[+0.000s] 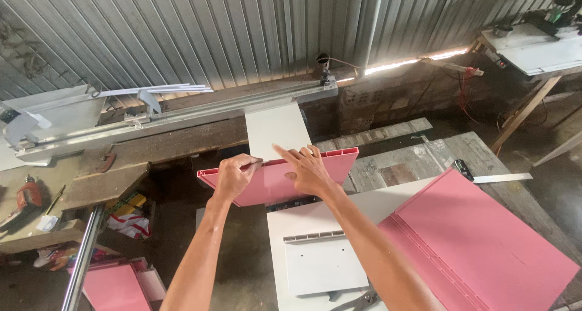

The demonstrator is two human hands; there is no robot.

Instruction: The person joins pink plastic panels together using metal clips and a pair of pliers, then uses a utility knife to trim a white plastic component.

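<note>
A small pink hollow-core panel [267,180] stands on edge, tilted, in the middle of the view, over the far end of a white board [285,129]. My left hand [235,174] is closed on a thin pencil-like tool with its tip at the panel's top edge. My right hand [307,168] rests on the panel's top right part, index finger stretched out along the edge. A small white hollow-core panel [321,264] lies flat on a larger white board [364,208] near me.
A large pink panel [479,244] lies flat at the right on a worn wooden table [479,150]. Pliers [357,300] lie at the bottom edge. A metal ruler [500,178] and a tape measure [462,167] sit right. An aluminium rail [182,114] crosses left. Corrugated metal wall behind.
</note>
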